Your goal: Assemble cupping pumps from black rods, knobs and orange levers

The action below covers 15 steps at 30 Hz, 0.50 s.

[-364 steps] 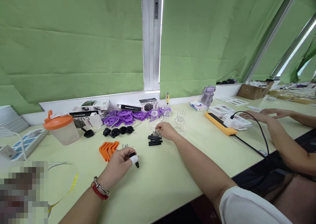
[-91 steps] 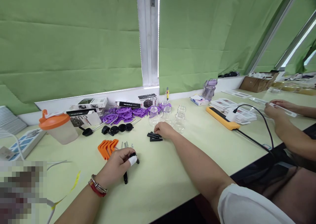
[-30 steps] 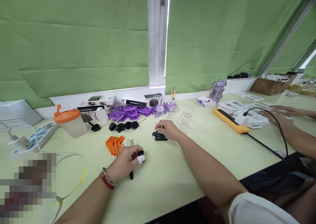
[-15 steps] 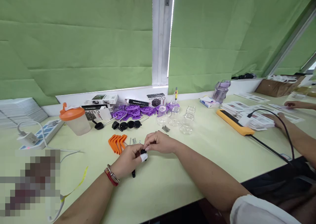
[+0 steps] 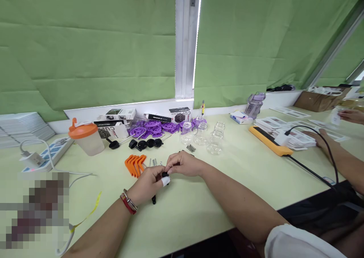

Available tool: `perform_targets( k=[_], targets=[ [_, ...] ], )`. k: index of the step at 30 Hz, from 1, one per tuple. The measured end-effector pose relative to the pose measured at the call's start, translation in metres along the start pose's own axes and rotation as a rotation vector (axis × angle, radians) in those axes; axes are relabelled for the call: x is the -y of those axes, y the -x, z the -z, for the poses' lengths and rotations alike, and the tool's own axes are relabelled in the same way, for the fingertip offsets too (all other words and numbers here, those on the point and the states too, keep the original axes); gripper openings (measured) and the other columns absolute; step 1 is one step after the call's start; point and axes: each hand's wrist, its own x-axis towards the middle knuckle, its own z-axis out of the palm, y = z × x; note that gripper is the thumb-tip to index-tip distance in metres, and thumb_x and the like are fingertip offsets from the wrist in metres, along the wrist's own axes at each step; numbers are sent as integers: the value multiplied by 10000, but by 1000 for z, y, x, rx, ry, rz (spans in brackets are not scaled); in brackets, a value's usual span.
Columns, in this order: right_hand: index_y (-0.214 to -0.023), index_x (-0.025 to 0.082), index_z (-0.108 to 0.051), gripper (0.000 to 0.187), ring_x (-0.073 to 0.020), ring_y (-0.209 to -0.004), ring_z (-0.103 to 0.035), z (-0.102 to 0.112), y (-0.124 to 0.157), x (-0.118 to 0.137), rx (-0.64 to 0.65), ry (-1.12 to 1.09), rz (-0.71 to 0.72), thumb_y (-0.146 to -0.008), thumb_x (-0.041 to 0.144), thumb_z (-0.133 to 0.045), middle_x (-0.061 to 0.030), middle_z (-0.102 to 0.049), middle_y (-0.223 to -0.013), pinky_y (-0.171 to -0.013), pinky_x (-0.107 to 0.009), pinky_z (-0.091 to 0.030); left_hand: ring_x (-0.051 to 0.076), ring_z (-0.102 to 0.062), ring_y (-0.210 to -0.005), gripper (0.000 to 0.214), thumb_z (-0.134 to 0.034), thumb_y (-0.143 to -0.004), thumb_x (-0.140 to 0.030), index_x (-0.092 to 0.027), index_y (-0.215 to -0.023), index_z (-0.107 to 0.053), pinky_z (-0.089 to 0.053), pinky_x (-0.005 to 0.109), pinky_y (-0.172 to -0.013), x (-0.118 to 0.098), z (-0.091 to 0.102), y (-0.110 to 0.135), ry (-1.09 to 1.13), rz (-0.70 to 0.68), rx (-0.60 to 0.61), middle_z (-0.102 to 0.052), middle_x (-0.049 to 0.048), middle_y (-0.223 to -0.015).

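Note:
Between my two hands, near the table's middle, a small black part (image 5: pixel 165 174) is pinched; the fingers cover most of it. My left hand (image 5: pixel 149 184), with white tape round the thumb, is closed on it from the left. From the right, the fingertips of my right hand (image 5: pixel 183 164) press on the same part. Under my left hand a black piece (image 5: pixel 154 200) pokes out on the table. Orange angled handles (image 5: pixel 134 165) lie left of the hands, with metal pins (image 5: pixel 153 162) beside them. Small springs (image 5: pixel 191 148) lie just beyond my right hand.
Behind are black round parts with rods (image 5: pixel 142 145), purple plastic pieces (image 5: pixel 152 128), clear glass jars (image 5: pixel 215 148) and boxes (image 5: pixel 112 131). An orange-lidded cup (image 5: pixel 87 136) and power strip (image 5: pixel 54 153) stand left. At right are a yellow-black power strip (image 5: pixel 270 140), papers (image 5: pixel 295 136) and a co-worker's hands (image 5: pixel 321 138).
My hands stay almost in place, still pinching the black part. At far right, the co-worker's farther hand has risen from the papers, holding something whitish.

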Motion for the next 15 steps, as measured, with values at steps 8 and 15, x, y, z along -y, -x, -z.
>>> perform_targets(
  k=[8,15],
  targets=[
    [-837,173,-748,116,-123,-750,-594,-2,0,-1,-1,2,15,-738,191,-688,-10,-624,-779,-754,-239,-451,97,-327,-565,180,-530,-815,-337,-165,-774,-562,-275,225,-529,1,0,1,2,9,2,-377,-55,-598],
    [-923,184,-722,186,-147,-795,-618,26,1,-16,-294,234,-222,-825,223,-570,-40,-693,-902,-728,-243,-458,101,-346,-566,213,-524,-821,-369,-164,-782,-567,-293,232,-537,-1,1,1,0,59,16,-404,-46,-606]
  ],
)
